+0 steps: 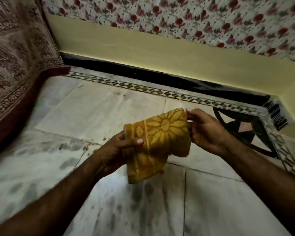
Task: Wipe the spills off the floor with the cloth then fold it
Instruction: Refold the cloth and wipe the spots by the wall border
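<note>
While held above the marble floor (92, 113), the yellow flower-patterned cloth (157, 138) spans both hands. Left hand (119, 149) grip is clamped on its left edge; right hand (206, 130) grip pinches its upper right corner. Brown spill specks (85, 148) lie on the floor just beside the left wrist.

A mustard-yellow terry cloth with a flower pattern (157, 142) is held up mid-frame, pinched between the left hand (117, 150) and right hand (205, 129). Brownish spill spots (85, 147) are seen on the pale marble floor (95, 108), just left of centre.
</note>
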### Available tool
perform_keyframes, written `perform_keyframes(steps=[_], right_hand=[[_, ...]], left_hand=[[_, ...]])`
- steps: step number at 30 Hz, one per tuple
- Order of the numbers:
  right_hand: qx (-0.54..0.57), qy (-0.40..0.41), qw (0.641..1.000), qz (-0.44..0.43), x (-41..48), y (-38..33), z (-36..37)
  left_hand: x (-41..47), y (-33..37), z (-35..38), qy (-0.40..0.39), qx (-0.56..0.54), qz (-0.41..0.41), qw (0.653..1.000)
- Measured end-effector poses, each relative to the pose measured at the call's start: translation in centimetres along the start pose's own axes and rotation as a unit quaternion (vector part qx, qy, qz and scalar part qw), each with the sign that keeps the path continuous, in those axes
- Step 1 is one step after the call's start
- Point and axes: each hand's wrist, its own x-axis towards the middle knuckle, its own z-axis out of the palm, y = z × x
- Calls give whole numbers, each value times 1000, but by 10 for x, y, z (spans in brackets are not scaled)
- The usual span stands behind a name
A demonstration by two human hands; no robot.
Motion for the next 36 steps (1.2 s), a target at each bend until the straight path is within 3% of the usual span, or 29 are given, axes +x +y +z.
perform_keyframes(steps=[6, 10, 14, 20, 24, 27, 31, 33, 36], right_hand=[[3, 58, 998, -15, 7, -3, -16], [21, 115, 993, -23, 15, -5, -25], [34, 70, 997, -9, 21, 0, -25], [-111, 38, 992, -46, 23, 5, -21], [-257, 32, 964, -51, 29, 17, -17], [-280, 67, 956, -57, 31, 15, -18], [-312, 97, 941, -88, 29, 3, -19], [-334, 102, 932, -99, 29, -1, -21], [-341, 105, 929, -102, 29, -6, -22]], left_hand=[[14, 12, -21, 132, -84, -4, 988], [21, 15, -29, 202, -113, 49, 972], [25, 16, -29, 224, -89, 80, 967], [25, 21, -38, 284, -91, 115, 947], [21, 26, -41, 250, -11, 136, 958], [19, 30, -52, 259, 43, 150, 953], [15, 36, -61, 270, 193, 169, 928], [14, 39, -62, 286, 278, 161, 903], [12, 39, -62, 318, 424, 164, 832]])
